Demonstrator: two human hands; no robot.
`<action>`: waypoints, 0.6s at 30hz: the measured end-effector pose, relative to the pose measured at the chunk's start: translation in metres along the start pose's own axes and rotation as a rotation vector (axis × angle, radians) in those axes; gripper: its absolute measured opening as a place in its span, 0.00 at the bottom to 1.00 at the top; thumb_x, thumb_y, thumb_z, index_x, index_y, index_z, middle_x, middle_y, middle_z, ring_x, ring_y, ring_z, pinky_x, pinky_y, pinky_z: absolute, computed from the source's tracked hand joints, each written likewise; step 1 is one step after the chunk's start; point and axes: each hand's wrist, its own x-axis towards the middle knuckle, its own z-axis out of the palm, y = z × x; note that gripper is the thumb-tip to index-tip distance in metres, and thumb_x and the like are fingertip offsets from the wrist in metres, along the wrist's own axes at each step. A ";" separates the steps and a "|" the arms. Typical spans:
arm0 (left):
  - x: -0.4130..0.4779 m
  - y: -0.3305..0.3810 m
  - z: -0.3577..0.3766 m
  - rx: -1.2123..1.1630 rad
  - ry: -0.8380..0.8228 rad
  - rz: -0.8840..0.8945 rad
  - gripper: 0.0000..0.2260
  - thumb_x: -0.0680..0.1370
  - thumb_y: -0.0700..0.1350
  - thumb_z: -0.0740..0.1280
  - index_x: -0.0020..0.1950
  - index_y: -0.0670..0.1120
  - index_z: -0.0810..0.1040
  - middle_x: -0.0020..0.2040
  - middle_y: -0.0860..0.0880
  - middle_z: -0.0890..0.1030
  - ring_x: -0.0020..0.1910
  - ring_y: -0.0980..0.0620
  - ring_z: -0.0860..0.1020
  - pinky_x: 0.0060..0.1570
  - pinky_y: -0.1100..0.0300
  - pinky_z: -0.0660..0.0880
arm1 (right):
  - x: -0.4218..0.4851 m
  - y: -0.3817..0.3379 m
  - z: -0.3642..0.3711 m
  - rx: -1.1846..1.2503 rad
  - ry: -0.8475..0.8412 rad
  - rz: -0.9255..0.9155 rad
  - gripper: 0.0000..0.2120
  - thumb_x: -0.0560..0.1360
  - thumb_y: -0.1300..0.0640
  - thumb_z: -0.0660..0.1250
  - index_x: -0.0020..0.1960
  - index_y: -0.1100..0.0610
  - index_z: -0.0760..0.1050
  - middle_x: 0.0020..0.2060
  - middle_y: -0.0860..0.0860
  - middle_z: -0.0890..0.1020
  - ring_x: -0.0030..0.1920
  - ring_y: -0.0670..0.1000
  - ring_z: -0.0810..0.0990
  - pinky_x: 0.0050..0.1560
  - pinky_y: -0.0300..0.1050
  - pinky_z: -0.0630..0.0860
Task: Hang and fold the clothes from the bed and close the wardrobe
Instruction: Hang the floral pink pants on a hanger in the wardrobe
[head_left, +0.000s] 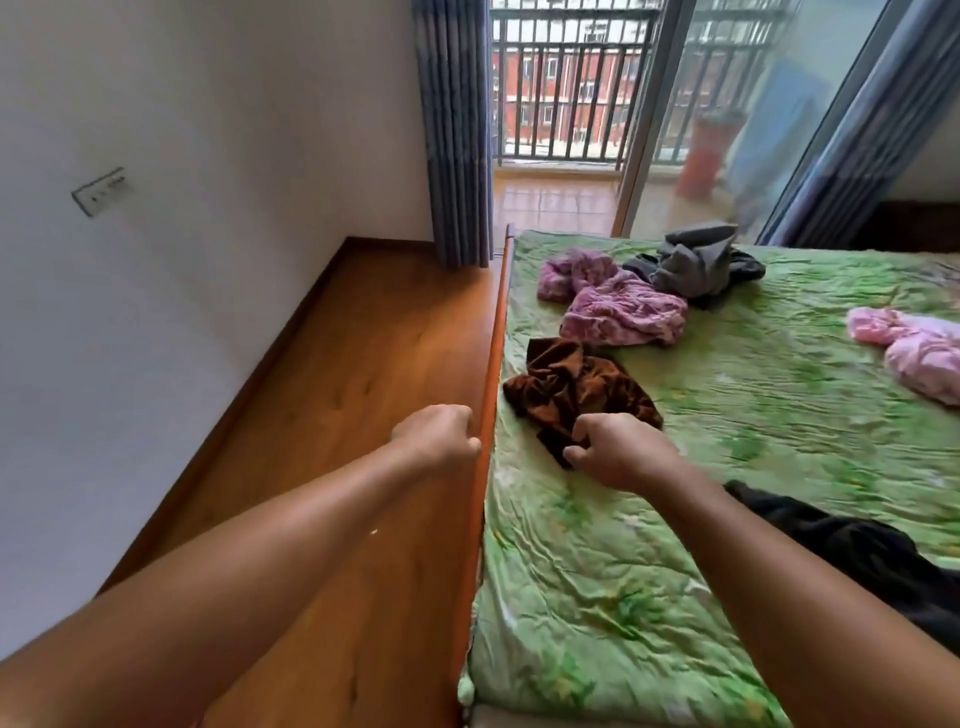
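A crumpled brown garment (569, 392) lies near the left edge of the bed (597, 571), which has a green cover. My right hand (618, 449) pinches the near corner of this brown garment. My left hand (439, 436) is curled into a loose fist beside the wooden bed rail (491, 395) and holds nothing. Farther back lie a purple garment (618, 306) and a grey garment (696, 262). A pink garment (914, 345) sits at the right edge. A black garment (852, 545) lies under my right forearm. No wardrobe shows in this view.
Wooden floor (332, 405) runs between the bed and the white wall (182, 156) on the left. Blue curtains (457, 135) frame an open sliding glass door (727, 119) to a railed balcony beyond the bed's far end.
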 end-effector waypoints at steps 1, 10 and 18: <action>0.003 -0.012 -0.006 -0.006 0.008 0.004 0.11 0.77 0.56 0.66 0.54 0.51 0.79 0.52 0.51 0.82 0.49 0.50 0.80 0.48 0.50 0.82 | 0.006 -0.014 0.002 -0.001 0.008 0.001 0.14 0.74 0.40 0.64 0.51 0.48 0.76 0.47 0.49 0.80 0.48 0.54 0.79 0.45 0.45 0.78; -0.002 -0.076 -0.030 -0.030 0.058 -0.051 0.12 0.81 0.54 0.65 0.61 0.50 0.78 0.56 0.51 0.81 0.52 0.51 0.80 0.51 0.52 0.82 | 0.043 -0.080 0.005 -0.076 -0.002 -0.097 0.13 0.77 0.40 0.63 0.52 0.48 0.76 0.46 0.47 0.79 0.46 0.51 0.78 0.38 0.43 0.72; 0.025 -0.131 -0.045 -0.050 0.073 -0.007 0.12 0.81 0.54 0.65 0.60 0.50 0.78 0.56 0.51 0.81 0.51 0.51 0.80 0.50 0.53 0.82 | 0.076 -0.141 0.006 -0.109 0.018 -0.104 0.12 0.77 0.39 0.63 0.51 0.46 0.76 0.45 0.45 0.77 0.45 0.49 0.74 0.38 0.42 0.69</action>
